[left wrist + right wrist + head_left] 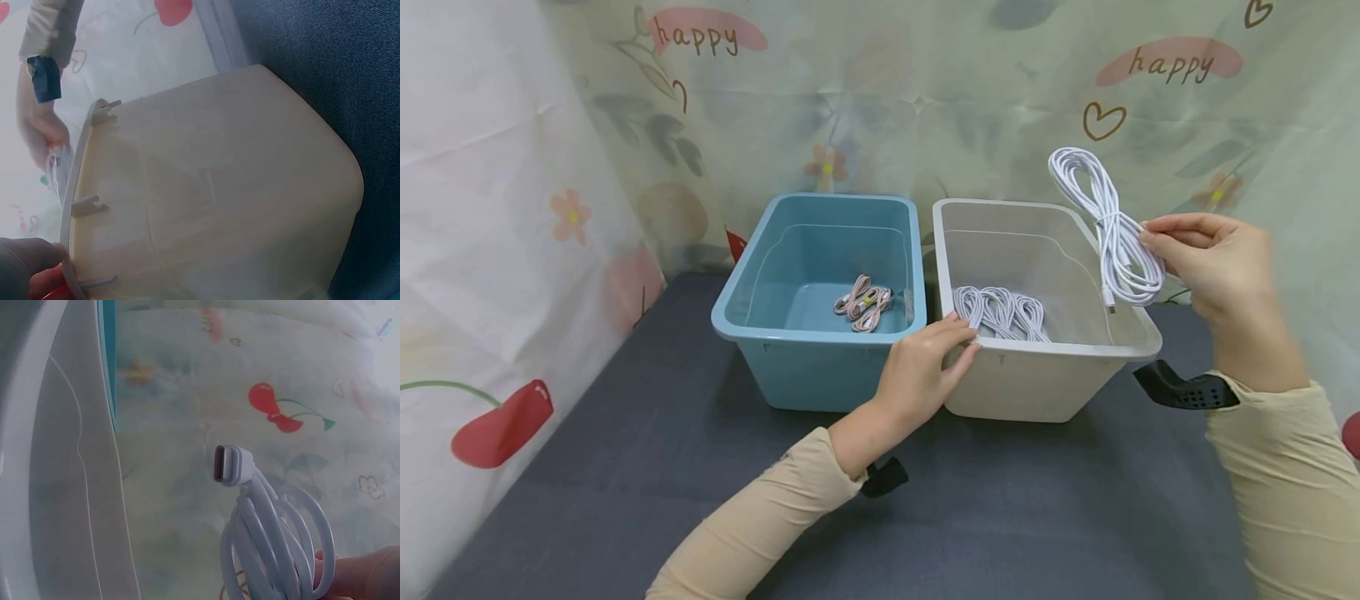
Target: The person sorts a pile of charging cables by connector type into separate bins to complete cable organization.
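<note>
My right hand [1232,262] pinches a coiled white charging cable [1117,242] between thumb and fingers, above the right side of the white bin [1037,383]. In the right wrist view the cable's USB-C plug [232,465] sticks out from the coil. My left hand [921,371] grips the front left corner of the white bin's rim, with the thumb [40,253] outside the wall. Several white coiled cables [1000,312] lie in a row inside that bin, near its front wall.
Left of the white bin stands a blue bin [820,367] holding a few small pinkish coiled cables [867,304]. Both bins rest on a dark grey cloth [647,500]. Behind them hangs a patterned curtain [880,75], and a white printed one [482,208] is at the left.
</note>
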The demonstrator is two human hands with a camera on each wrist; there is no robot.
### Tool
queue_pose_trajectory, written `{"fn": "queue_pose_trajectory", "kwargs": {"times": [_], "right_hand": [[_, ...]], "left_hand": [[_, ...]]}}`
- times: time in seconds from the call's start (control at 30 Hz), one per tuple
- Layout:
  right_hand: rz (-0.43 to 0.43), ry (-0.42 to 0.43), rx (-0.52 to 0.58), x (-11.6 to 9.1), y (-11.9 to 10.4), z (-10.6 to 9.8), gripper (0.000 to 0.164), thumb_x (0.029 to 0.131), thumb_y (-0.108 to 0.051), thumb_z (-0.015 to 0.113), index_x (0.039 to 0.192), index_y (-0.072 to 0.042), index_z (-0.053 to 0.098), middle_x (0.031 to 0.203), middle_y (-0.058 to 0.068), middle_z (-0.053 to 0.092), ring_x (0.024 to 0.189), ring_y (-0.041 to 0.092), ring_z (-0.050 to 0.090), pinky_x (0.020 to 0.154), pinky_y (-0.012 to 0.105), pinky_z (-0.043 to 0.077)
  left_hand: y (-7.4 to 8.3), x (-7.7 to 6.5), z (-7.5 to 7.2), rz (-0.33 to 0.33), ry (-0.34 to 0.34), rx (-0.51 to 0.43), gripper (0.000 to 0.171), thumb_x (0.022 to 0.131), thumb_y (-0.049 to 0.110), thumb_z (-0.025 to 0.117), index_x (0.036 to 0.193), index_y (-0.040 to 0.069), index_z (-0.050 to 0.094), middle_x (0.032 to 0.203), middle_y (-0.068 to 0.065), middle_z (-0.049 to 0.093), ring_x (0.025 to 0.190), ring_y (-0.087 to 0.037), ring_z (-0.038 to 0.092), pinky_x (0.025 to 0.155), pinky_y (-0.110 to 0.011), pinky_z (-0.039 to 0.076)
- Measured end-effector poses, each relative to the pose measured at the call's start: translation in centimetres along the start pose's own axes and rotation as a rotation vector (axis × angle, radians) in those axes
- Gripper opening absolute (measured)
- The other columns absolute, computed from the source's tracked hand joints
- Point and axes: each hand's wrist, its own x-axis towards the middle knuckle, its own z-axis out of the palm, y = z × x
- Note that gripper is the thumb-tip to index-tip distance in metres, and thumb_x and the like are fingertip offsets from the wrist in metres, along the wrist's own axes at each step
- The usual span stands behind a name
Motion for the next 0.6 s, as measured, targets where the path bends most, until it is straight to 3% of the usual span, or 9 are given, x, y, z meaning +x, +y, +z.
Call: {"fn": "queue_pose_trajectory", "kwargs": {"times": [0.3,0.6], "right_hand": [[0.03,-0.037,-0.007,1.8,0.4,1.9,0.017,0.077,-0.003,0.073,0.07,-0.018,0.074,0.063,-0.011,0.07,0.063,-0.002,0.064,0.053,0.011,0.051],[0.097,-0.044,-0.152,3.5,1.1,3.6,0.023,0.081,-0.009,0.07,0.066,-0.026,0.071,0.06,-0.018,0.067,0.063,-0.005,0.061,0.056,0.01,0.05]], "left_hand": [[0.0,0.0,0.0,-0.001,-0.003,0.0,0.018,0.087,0.014,0.066,0.102,0.006,0.071,0.105,-0.007,0.072,0.112,-0.02,0.063,0.094,-0.029,0.052],[0.1,0.0,-0.1,-0.007,-0.007,-0.002,0.019,0.087,0.014,0.066,0.103,0.006,0.071,0.106,-0.008,0.072,0.112,-0.02,0.063,0.094,-0.029,0.052]]}}
